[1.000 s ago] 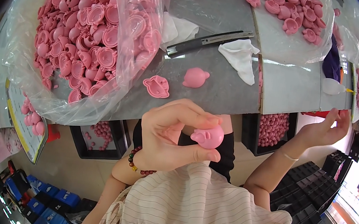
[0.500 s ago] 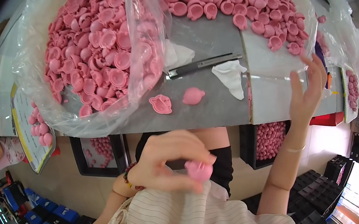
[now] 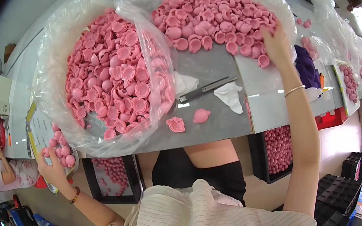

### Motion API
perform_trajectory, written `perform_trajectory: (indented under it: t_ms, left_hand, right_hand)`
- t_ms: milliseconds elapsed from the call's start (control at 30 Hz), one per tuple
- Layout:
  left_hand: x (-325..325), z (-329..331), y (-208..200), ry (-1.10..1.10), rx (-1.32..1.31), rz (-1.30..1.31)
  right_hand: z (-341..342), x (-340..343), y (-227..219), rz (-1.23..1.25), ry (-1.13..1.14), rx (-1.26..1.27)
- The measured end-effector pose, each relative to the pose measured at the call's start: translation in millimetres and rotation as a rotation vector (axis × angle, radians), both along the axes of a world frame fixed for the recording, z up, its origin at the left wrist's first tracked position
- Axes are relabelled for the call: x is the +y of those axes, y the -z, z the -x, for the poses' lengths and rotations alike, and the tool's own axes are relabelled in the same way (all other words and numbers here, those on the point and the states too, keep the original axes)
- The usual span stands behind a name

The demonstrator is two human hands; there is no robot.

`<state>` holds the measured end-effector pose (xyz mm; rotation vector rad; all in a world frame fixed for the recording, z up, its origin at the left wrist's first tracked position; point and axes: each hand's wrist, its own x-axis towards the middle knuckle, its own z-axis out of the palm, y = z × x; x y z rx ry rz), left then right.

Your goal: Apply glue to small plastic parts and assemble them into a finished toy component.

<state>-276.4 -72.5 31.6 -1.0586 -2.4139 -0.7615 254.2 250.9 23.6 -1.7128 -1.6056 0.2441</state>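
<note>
Two hands, spread wide apart. Left grip (image 3: 53,170) is down at the left end, fingers at the pink balls (image 3: 64,152) that sit on a yellow-edged sheet (image 3: 37,131); fingertips overlap the balls, so I can't make out whether it's closed on one. Right grip (image 3: 277,46) is across the bench (image 3: 222,70), fingers bent at the right edge of the far heap of pink shells (image 3: 215,20); tips merge with the pile, can't make out whether it has a piece. That heap lies in a clear plastic bag (image 3: 291,11). Nearer and to the left, a second clear bag (image 3: 50,92) holds another big heap of pink shells (image 3: 103,81). Two loose pieces near the front edge, well apart from both hands: a hollow pink shell (image 3: 176,124), cavity up, and just right of it a rounded pink piece (image 3: 201,116), domed side up. Behind them, a dark bar (image 3: 208,89) lies at a slant between two white cloths. Below bench level: left black tray (image 3: 133,197) partly covered with small pink balls, right black tray (image 3: 255,156) looks packed with them. Purple cloth (image 3: 306,68) lies right of the right wrist.
</note>
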Motion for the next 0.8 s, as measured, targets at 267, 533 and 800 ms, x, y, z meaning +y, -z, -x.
perform_trajectory:
  t_ms: [267,533,800]
  left_hand:
    - [6.0,9.9,13.6,0.107,-0.151,-0.003]
    - [-25.3,49.4,19.0,0.004,-0.134,0.138]
    - [-10.7,41.8,24.2,0.261,-0.215,0.209]
  right_hand:
    - [74.4,-15.7,-1.7,-0.039,-0.254,-0.078]
    - [0.1,20.9,-12.7,0.133,-0.006,0.029]
    - [31.9,-17.7,6.4,0.064,0.011,-0.262]
